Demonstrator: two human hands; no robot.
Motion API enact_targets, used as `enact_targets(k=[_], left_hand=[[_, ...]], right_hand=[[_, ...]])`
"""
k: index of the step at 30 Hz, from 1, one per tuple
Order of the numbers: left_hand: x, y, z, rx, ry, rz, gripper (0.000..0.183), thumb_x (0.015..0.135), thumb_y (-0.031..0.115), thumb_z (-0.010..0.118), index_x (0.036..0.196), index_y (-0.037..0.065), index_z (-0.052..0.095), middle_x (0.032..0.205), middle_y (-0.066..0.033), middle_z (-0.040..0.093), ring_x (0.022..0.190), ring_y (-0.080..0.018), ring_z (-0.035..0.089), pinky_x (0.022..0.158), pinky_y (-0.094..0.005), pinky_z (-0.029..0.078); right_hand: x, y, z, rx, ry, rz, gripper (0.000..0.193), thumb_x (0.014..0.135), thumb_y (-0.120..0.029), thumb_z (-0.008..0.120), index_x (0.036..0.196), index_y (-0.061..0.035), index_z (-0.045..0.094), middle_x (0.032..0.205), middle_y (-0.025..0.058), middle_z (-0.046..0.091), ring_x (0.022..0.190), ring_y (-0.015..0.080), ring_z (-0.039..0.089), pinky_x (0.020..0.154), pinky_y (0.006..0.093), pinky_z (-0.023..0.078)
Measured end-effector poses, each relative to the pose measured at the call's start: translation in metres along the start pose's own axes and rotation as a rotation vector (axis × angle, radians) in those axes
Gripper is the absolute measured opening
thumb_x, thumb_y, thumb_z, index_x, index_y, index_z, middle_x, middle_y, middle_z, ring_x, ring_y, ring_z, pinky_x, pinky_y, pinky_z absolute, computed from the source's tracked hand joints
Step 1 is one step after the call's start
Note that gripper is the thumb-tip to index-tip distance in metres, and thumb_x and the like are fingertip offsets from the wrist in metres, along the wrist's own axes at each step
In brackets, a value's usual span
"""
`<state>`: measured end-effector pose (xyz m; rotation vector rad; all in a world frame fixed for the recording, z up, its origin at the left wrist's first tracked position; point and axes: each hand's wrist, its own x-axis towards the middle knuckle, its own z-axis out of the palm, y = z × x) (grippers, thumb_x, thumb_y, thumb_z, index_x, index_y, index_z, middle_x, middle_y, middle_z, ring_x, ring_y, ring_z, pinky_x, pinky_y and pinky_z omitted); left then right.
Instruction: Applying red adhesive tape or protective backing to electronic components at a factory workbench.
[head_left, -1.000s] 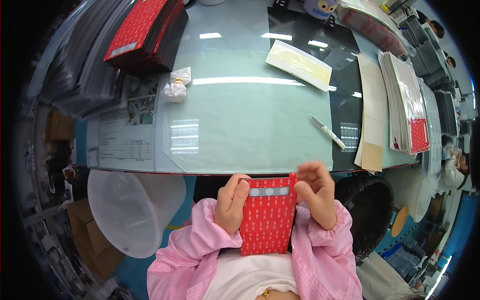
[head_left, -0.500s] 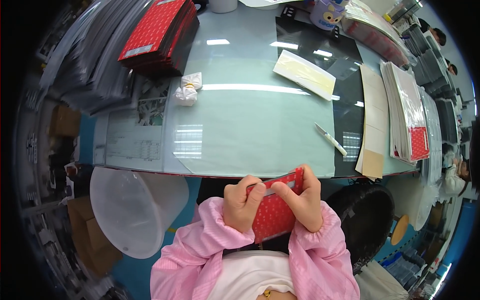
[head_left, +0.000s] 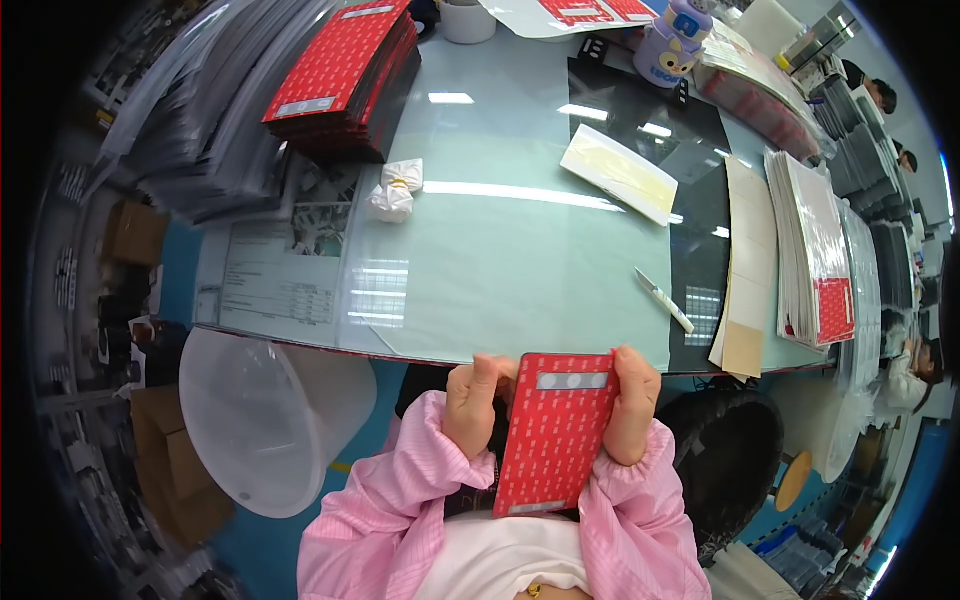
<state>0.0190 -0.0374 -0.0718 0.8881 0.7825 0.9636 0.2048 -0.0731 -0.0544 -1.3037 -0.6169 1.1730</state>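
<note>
A thin rectangular panel covered in red patterned film is held in front of my body, just off the table's near edge. A grey strip with pale round spots crosses its upper end, and a second pale strip shows at its lower end. My left hand is closed at the panel's upper left edge, its fingers partly hidden behind. At the opposite edge my right hand grips the upper right corner. Beyond my hands, a craft knife lies on the table, with a white card bearing a yellowish sheet farther back.
Red panels stand stacked at the back left, beside grey sheets. A crumpled white bundle lies near them. Cardboard strips and wrapped sheets line the right. Below the table are a white bin and a black-lined bin.
The panel has swung from a tilted, foreshortened pose to show its full face. My thumbs have shifted from its face to its side edges. The view has moved slightly.
</note>
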Motion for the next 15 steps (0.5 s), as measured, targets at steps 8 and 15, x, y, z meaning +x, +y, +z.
enact_targets(k=[8,15], left_hand=[[-0.001,0.014,0.009,0.214,-0.055,-0.041,0.033,0.108,0.026,0.058,0.117,-0.005,0.066,0.09,-0.0021,0.071,0.079,-0.0053,0.059,0.071,-0.023,0.049],[0.008,0.038,-0.007,0.748,-0.088,0.307,0.018,0.097,0.01,0.066,0.113,0.001,0.069,0.082,-0.0117,0.072,0.073,-0.0191,0.065,0.072,-0.0278,0.049]], right_hand=[[0.007,-0.006,0.004,-0.053,0.123,-0.163,0.04,0.11,-0.022,0.049,0.075,-0.0044,0.051,0.069,-0.0064,0.048,0.064,0.0028,0.034,0.057,0.0249,0.029],[0.024,-0.053,-0.023,-0.298,-0.384,-0.142,0.024,0.103,-0.018,0.061,0.096,0.0007,0.073,0.085,0.0026,0.07,0.074,0.0057,0.054,0.07,0.0218,0.042]])
